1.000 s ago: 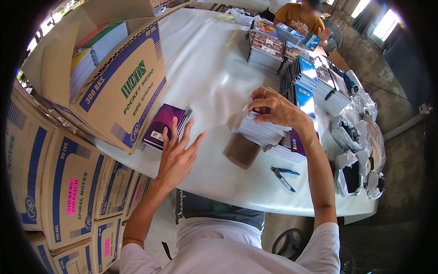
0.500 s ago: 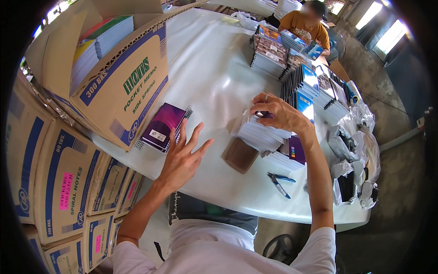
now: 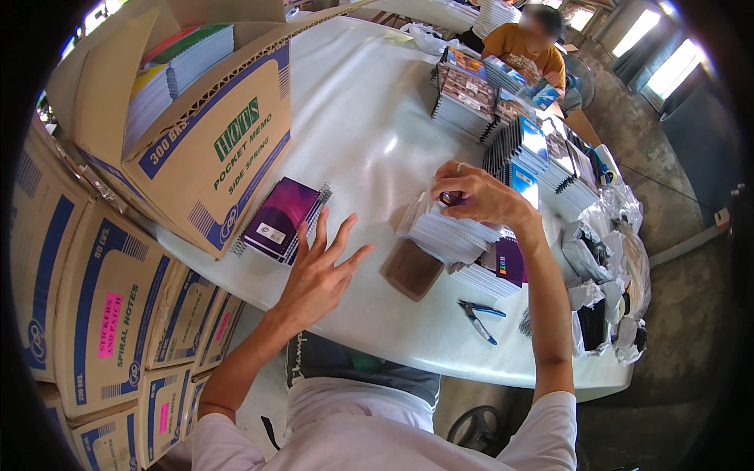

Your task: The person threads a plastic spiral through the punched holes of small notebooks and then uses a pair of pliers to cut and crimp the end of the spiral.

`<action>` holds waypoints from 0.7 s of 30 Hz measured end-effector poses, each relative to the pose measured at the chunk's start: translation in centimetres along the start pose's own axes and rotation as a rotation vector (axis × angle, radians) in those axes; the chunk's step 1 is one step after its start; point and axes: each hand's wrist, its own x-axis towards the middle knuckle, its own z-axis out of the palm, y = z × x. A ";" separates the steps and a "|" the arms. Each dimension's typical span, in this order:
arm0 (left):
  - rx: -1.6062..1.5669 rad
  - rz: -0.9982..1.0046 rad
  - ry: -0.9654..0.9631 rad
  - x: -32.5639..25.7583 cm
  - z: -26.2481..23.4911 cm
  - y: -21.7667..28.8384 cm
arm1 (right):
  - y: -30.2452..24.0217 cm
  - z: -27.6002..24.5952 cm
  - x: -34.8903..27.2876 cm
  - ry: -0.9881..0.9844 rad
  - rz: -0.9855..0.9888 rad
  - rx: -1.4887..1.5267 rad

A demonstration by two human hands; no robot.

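Observation:
My left hand (image 3: pixel 320 271) hovers with its fingers spread, just beside a small stack of purple spiral notebooks (image 3: pixel 289 210), and holds nothing. My right hand (image 3: pixel 491 198) has its fingers curled over the top of a stack of white-paged notebooks (image 3: pixel 448 234); a bit of dark purple cover shows between the fingers. Another purple-covered notebook (image 3: pixel 510 261) lies partly behind my right forearm. Against the white stack's near side sits a flat brown rectangular piece (image 3: pixel 411 269). Blue-handled cutting pliers (image 3: pixel 479 320) lie splayed on the table nearby.
An open cardboard box (image 3: pixel 212 149) holding notebooks stands at the left, with more boxes (image 3: pixel 110 314) stacked below it. Piles of spiral notebooks (image 3: pixel 463 102) line the far right. Plastic bags with black coils (image 3: pixel 601 275) sit at the right edge. Across the white table (image 3: pixel 345 102), a person (image 3: pixel 526 47) handles notebooks.
My left hand has shifted slightly right, away from the purple notebooks, fingers still spread. My right hand stays over the white stack with little movement.

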 end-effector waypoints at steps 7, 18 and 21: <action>-0.009 0.013 -0.023 0.0 0.2 0.4 | 0.3 -0.8 0.1 -0.048 -0.010 0.079; -1.699 -0.582 -0.160 6.8 1.3 3.1 | -4.1 2.3 -3.7 0.585 -0.013 -0.595; -2.006 -0.604 -0.299 9.8 1.9 3.9 | -7.6 5.5 -4.7 0.651 -0.111 -0.647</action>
